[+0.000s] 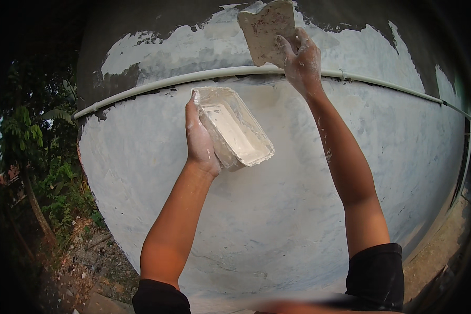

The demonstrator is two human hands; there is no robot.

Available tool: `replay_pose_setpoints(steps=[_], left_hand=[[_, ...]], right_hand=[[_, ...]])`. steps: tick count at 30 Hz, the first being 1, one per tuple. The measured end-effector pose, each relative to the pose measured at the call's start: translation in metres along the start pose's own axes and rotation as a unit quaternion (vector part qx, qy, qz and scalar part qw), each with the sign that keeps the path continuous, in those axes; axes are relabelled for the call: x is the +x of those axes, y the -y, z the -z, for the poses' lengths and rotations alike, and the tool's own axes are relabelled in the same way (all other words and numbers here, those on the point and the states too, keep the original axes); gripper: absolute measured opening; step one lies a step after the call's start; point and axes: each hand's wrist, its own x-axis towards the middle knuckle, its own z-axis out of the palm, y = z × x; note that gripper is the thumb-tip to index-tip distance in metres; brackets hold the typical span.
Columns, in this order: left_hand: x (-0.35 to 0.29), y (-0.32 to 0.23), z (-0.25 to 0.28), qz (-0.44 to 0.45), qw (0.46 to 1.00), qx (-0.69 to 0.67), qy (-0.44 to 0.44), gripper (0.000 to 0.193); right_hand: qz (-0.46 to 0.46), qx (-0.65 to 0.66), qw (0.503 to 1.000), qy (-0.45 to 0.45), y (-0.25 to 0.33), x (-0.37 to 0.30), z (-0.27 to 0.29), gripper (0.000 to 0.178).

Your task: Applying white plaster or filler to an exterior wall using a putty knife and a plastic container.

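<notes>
White wall (277, 220); left hand (200, 140) grips tray (234, 128).

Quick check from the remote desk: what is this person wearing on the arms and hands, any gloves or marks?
No gloves: both hands are bare. The left hand and right hand are smeared with white plaster, with splashes running down the right forearm. Short black sleeves cover the upper arms only. No watch, rings or bands show.

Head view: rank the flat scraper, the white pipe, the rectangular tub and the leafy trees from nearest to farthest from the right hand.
1. Flat scraper, held in the right hand, top centre.
2. White pipe, crossing the wall just below that hand.
3. Rectangular tub, lower left, in the left hand.
4. Leafy trees, far left edge.
</notes>
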Motion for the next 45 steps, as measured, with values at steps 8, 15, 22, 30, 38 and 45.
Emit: replay_pose_setpoints(steps=[8,15,22,30,38,45], left_hand=[[0.015,-0.005,-0.012,-0.016,1.000,0.010,0.003,0.065],[0.010,-0.022,0.001,-0.034,0.999,0.030,-0.018,0.062],[0.000,-0.045,0.014,-0.079,0.996,0.039,-0.024,0.063],[0.002,-0.046,0.013,-0.056,0.997,0.059,-0.012,0.065],[0.011,-0.038,0.026,-0.036,0.997,0.064,0.008,0.065],[0.009,-0.037,0.045,-0.049,0.998,0.042,0.001,0.065]], right_hand=[[-0.247,-0.053,0.966,0.055,-0.065,0.114,-0.092,0.029],[-0.352,-0.140,0.923,0.071,-0.083,0.120,-0.086,0.042],[-0.205,-0.264,0.939,0.083,-0.067,0.132,-0.034,0.035],[-0.027,-0.257,0.966,-0.012,-0.052,0.148,-0.098,0.019],[-0.070,-0.298,0.951,0.041,-0.029,0.143,-0.120,0.022],[-0.043,-0.318,0.947,-0.007,-0.058,0.143,-0.072,0.022]])
